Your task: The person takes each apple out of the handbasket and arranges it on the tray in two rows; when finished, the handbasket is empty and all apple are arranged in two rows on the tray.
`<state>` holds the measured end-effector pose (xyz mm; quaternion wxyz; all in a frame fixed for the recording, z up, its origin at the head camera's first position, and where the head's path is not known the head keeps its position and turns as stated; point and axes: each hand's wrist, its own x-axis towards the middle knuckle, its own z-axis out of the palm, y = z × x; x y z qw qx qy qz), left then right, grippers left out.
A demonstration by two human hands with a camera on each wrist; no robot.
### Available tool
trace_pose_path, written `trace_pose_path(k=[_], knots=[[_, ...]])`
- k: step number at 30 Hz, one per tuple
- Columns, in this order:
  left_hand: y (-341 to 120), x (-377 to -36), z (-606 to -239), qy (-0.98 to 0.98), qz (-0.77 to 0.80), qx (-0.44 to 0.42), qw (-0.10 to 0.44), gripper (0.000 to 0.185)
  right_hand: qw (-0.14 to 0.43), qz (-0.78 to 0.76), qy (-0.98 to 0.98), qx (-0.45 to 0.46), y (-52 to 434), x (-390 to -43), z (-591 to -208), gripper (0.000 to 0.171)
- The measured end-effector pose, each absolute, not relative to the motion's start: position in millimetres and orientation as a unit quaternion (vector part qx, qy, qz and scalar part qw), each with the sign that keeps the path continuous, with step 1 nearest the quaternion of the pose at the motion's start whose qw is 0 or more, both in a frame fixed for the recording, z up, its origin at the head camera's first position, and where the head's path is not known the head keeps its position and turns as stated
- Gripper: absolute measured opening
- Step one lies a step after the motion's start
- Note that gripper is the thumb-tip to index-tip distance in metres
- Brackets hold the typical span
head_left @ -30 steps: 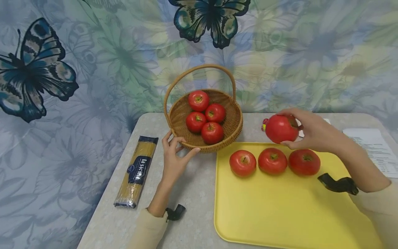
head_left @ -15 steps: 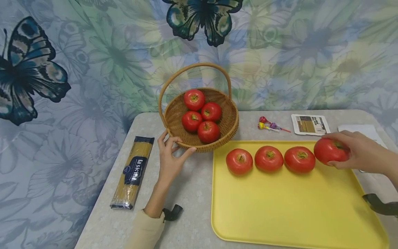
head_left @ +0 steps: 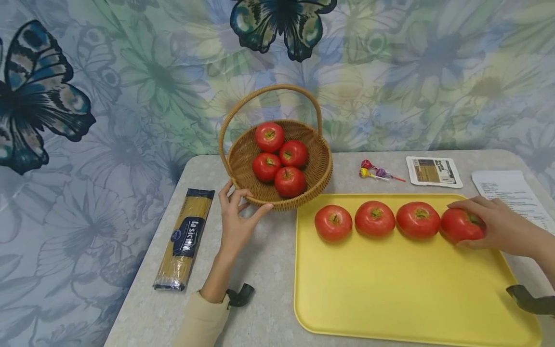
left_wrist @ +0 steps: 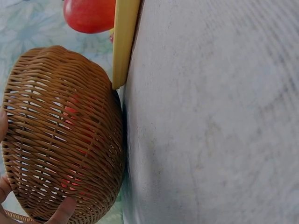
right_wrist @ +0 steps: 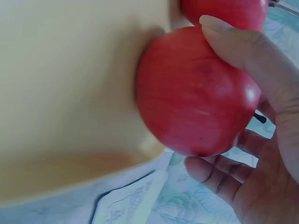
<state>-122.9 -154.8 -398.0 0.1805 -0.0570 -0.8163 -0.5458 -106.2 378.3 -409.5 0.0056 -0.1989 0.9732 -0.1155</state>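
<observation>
My right hand [head_left: 498, 224] holds a red apple [head_left: 463, 225] at the right end of a row on the yellow tray [head_left: 390, 289]. In the right wrist view, thumb and fingers span this apple [right_wrist: 196, 93], its dark stem toward the palm and its far side against the tray surface. My left hand [head_left: 237, 219] grips the near left rim of a wicker basket [head_left: 318, 178], which is tilted toward me with several red apples [head_left: 290, 182] inside. In the left wrist view, the thumb [left_wrist: 63, 212] presses the basket's woven outside [left_wrist: 60, 126].
Several apples [head_left: 375, 219] line the tray's back edge. A pack of spaghetti [head_left: 185, 240] lies left of the basket. Behind the tray are lollipops [head_left: 374, 172], a flat white packet [head_left: 434, 172] and a printed sheet [head_left: 516, 195]. A patterned cloth [head_left: 390, 96] hangs behind the table.
My right hand has carried the apple from above the tray's back edge rightward, then lowered it to the end of the row. The left hand keeps its hold on the basket.
</observation>
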Motion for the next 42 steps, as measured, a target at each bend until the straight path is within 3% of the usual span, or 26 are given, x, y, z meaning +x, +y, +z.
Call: trace_pose_path(k=[4,13,25,36,42], knots=[[-154.6,-122.9,-396.0,-0.817,-0.545,-0.059,0.18,0.042,-0.014,-0.118,0.972,-0.203,380.1,-101.2,-414.2,0.083],[-155.8,-120.3,-393.1,-0.822,-0.541,-0.053,0.168,0.041,-0.058,-0.14,0.963,-0.222,369.4,-107.8,-389.3,0.114],[-157.1,-125.4,-403.6,-0.828,-0.536,-0.043,0.159,0.044,0.009,-0.19,0.947,-0.26,276.9,-143.4,-328.3,0.097],[-162.3,-132.0,-419.7,-0.818,-0.543,-0.056,0.179,0.046,-0.06,-0.212,0.89,-0.398,200.5,-193.1,-311.2,0.084],[-167.9,-138.8,-430.1,-0.818,-0.541,-0.062,0.186,0.045,0.008,-0.262,0.879,-0.398,158.3,-219.0,-307.0,0.083]])
